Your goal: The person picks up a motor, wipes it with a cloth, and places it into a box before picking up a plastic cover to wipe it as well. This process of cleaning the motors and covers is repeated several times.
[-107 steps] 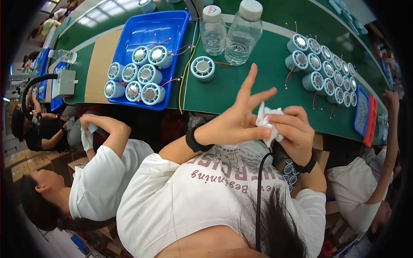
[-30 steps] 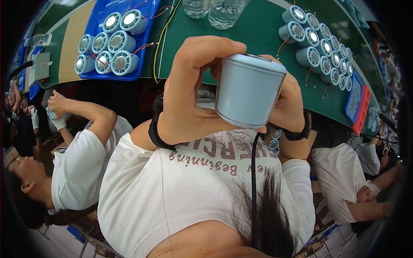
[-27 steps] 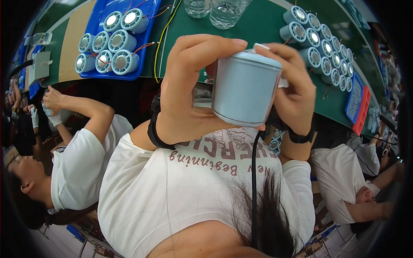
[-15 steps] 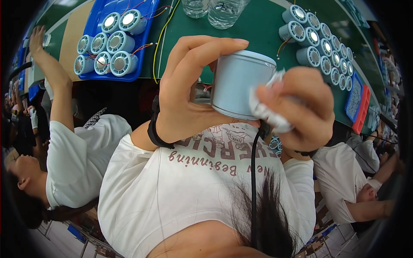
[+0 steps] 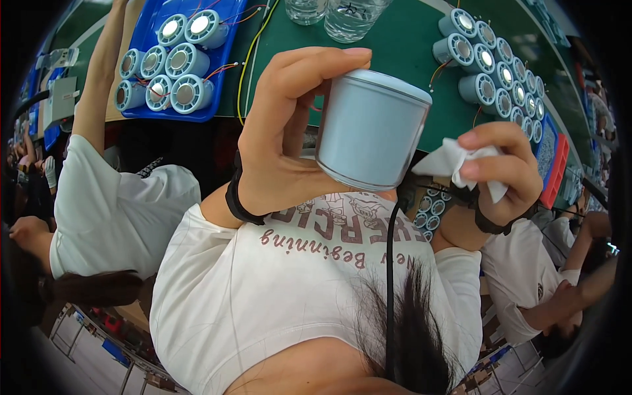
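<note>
My left hand (image 5: 273, 131) grips a pale blue cylindrical housing (image 5: 374, 131) by its ends, thumb below and fingers over the top rim. The housing is held up, slightly tilted, in front of my chest, its smooth side facing me. A clear band runs round its lower edge. To its right, my right hand (image 5: 503, 164) pinches a crumpled white wipe (image 5: 454, 163) between thumb and fingers. The wipe is apart from the housing.
A blue tray (image 5: 227, 72) at the far left holds several similar blue units (image 5: 191, 92) with wires. More such units (image 5: 477, 89) stand in rows at the right on the green table (image 5: 283, 39). Two clear cups (image 5: 352, 20) stand at the back. Co-workers sit on both sides.
My right hand has drawn the wipe off the housing, to the right. The housing has tilted a little in my left hand. The left co-worker's arm has shifted.
</note>
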`<state>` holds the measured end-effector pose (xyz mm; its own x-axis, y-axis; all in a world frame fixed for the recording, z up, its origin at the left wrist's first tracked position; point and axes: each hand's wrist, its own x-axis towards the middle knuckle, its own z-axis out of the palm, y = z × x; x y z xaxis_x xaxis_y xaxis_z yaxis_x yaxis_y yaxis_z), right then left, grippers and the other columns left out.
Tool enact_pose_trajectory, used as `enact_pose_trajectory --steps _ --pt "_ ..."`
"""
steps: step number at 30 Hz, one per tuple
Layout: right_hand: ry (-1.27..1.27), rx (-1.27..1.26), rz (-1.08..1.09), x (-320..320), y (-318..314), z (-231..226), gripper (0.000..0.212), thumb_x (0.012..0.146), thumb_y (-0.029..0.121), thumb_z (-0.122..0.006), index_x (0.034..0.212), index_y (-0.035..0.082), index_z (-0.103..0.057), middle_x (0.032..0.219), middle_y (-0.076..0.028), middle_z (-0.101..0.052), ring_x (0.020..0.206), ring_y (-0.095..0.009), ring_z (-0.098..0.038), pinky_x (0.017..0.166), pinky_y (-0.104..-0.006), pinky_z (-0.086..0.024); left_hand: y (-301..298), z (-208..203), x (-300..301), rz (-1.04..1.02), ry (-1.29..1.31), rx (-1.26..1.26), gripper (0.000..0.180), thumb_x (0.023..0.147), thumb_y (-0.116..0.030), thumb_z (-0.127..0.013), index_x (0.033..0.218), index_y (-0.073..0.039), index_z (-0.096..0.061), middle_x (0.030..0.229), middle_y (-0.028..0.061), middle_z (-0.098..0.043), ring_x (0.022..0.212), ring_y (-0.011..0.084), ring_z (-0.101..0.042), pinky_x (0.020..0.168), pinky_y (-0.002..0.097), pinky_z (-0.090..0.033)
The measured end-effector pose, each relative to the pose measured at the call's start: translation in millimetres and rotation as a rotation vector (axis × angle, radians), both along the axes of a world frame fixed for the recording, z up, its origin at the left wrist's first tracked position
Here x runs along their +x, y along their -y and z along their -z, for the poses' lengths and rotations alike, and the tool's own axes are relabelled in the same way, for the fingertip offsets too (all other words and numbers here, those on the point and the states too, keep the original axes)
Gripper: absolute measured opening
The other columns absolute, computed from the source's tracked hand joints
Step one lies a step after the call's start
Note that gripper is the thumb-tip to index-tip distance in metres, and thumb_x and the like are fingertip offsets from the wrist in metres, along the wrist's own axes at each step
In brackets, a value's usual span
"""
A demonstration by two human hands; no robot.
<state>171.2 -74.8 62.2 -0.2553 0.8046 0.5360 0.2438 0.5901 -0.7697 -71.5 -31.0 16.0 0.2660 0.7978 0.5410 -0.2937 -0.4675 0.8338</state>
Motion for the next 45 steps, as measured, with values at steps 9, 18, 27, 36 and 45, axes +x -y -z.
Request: enact_pose_trajectory --steps 9,18,27,36,45 --pt "0.089 -0.03 0.098 -34.8 -9.1 1.5 0.063 0.067 0.035 -0.083 0.114 -0.002 -0.065 0.107 -0.017 -0.061 0.099 -0.026 -0.06 0.086 -0.0333 -0.047 -2.3 -7.3 -1.8 -0.086 -0.476 0.367 0.124 0.054 -0.022 -0.094 0.149 0.006 -0.019 0.123 0.0196 -0.051 0.106 0.0219 -0.053 0.089 0.0317 -0.046" --pt "0.034 -0.071 -0.064 -23.9 -17.5 27.4 0.087 0.056 0.037 -0.091 0.122 -0.008 -0.056 0.118 -0.021 -0.061 0.108 -0.028 -0.061 0.09 -0.0354 -0.049 -3.0 -7.7 -2.1 -0.017 -0.393 0.32 0.121 0.062 -0.019 -0.09 0.151 0.002 -0.011 0.146 0.0215 -0.038 0.107 0.022 -0.052 0.092 0.0301 -0.04" --pt "-0.383 0.045 -0.24 -29.9 -28.3 68.5 0.088 0.062 0.046 -0.088 0.119 -0.012 -0.054 0.115 -0.027 -0.061 0.103 -0.033 -0.063 0.087 -0.0392 -0.05 20.3 -13.7 8.4 -0.095 0.091 -0.449 0.112 0.063 -0.021 -0.089 0.148 0.002 -0.02 0.15 0.0228 -0.03 0.112 0.0218 -0.05 0.096 0.0325 -0.041" --pt "0.333 0.287 0.243 -23.6 -21.4 20.8 0.081 0.055 0.041 -0.09 0.113 -0.008 -0.06 0.107 -0.019 -0.065 0.095 -0.032 -0.064 0.081 -0.0364 -0.052 -7.0 -1.9 -6.9 -0.188 -0.618 0.642 0.089 0.067 -0.025 -0.089 0.138 0.004 -0.043 0.144 0.0207 -0.034 0.119 0.0254 -0.051 0.096 0.0339 -0.047" --pt "0.441 0.315 0.122 -49.2 -13.6 10.9 0.047 0.07 0.012 -0.081 0.11 -0.004 -0.064 0.105 -0.018 -0.065 0.09 -0.03 -0.064 0.076 -0.0354 -0.052 8.5 8.5 7.7 0.079 -0.08 -0.579 0.066 0.077 -0.017 -0.078 0.135 -0.005 -0.05 0.12 0.0179 -0.055 0.102 0.0249 -0.061 0.088 0.0346 -0.051"
